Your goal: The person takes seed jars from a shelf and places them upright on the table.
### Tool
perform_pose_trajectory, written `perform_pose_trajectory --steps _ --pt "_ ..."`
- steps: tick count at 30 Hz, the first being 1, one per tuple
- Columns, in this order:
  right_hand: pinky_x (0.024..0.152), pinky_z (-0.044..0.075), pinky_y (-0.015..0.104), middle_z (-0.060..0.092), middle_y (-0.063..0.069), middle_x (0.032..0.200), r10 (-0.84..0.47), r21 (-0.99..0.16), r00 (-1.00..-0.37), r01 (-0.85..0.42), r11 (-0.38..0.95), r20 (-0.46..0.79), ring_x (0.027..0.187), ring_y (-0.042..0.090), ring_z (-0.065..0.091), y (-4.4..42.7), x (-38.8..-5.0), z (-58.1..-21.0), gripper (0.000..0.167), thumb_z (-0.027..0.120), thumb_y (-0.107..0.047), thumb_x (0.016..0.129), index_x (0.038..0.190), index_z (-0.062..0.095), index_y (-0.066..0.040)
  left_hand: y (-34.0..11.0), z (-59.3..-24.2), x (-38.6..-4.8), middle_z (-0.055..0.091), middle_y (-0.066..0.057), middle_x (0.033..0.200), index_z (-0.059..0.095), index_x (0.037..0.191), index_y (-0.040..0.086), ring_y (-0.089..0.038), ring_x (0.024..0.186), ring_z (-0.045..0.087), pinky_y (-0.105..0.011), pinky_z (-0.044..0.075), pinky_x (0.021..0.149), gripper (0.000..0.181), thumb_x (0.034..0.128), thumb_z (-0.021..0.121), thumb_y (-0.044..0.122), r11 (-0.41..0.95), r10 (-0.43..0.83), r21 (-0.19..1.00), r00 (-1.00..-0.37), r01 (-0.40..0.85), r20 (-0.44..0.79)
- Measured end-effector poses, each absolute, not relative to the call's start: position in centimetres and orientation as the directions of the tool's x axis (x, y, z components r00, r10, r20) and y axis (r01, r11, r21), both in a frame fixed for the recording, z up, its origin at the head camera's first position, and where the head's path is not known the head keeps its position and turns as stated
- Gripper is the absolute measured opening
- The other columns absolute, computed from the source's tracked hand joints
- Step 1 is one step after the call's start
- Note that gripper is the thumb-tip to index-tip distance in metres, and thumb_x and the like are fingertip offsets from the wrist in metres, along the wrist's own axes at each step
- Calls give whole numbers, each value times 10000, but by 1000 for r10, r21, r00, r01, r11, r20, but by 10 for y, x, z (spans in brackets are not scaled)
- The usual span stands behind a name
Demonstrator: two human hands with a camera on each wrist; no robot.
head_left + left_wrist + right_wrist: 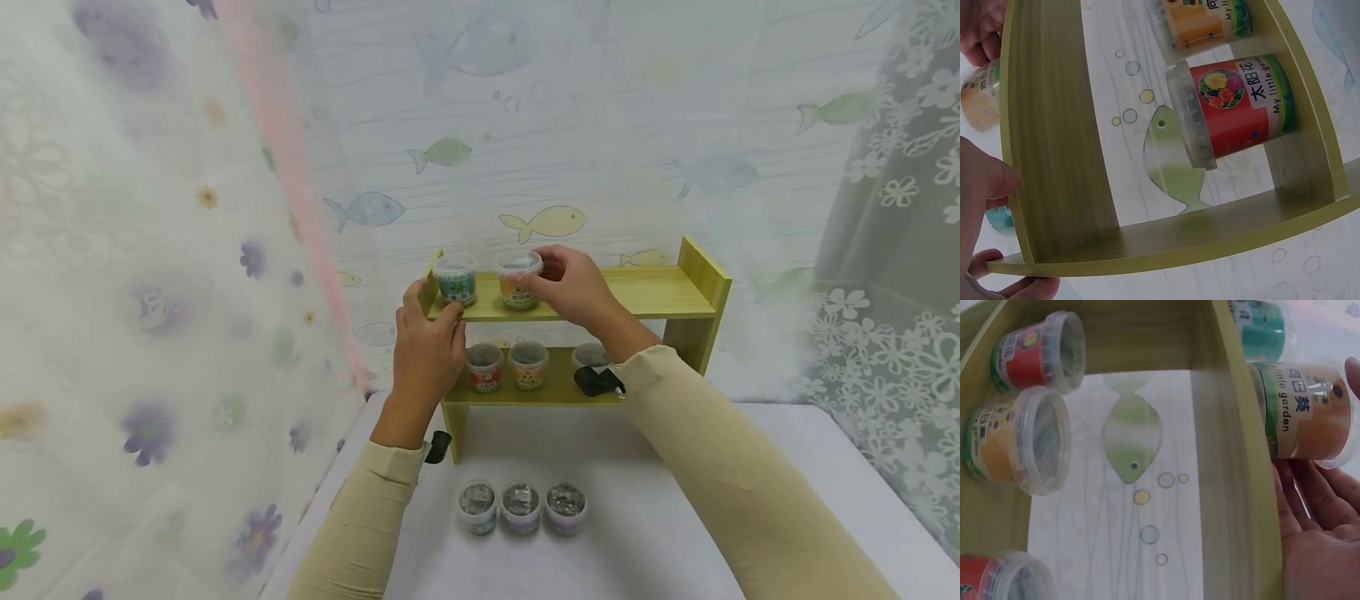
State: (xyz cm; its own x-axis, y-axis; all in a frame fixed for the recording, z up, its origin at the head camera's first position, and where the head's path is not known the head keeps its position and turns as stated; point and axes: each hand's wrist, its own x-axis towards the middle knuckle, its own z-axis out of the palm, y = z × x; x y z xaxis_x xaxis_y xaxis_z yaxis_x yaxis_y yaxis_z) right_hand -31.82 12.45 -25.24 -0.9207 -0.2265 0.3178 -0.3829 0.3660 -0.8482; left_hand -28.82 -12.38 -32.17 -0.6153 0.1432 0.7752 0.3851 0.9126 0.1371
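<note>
An orange-labelled cup (519, 283) stands on the top shelf, and my right hand (577, 287) holds it from the right, thumb in front and fingers behind. In the right wrist view, the fingers of my right hand (1319, 506) lie along the side of that cup (1310, 412). My left hand (429, 342) rests at the top shelf's left front corner, beside a teal-labelled cup (457, 282). The left wrist view has my left hand (985, 200) gripping the corner of the green shelf (1060, 131).
On the lower shelf stand a red-labelled cup (485, 368), an orange-labelled cup (528, 367) and another cup (591, 357) partly behind my right wrist. Three foil-topped cups (521, 508) stand in a row on the white table (630, 533) before the shelf. Patterned curtains (187, 317) hang around.
</note>
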Motion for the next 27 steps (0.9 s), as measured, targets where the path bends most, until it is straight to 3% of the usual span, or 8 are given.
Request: perform_pose_trajectory --steps 19,27 --pt "928 580 400 677 23 1314 -245 -802 -874 -484 352 420 1221 206 653 139 -280 -266 653 783 -490 901 1438 578 -181 -124 -324 -291 306 -210 1569 722 1201 173 -410 1128 493 -510 573 842 216 1011 664 258 918 138 130 -608 376 782" --pt "962 578 417 671 3 1315 -246 -813 -876 -478 333 414 1202 191 660 144 -265 -274 662 798 -484 891 1433 571 -180 -124 -323 -291 305 -205 1567 724 1196 162 -408 1152 489 -507 573 865 219 995 687 238 915 134 138 -609 378 782"
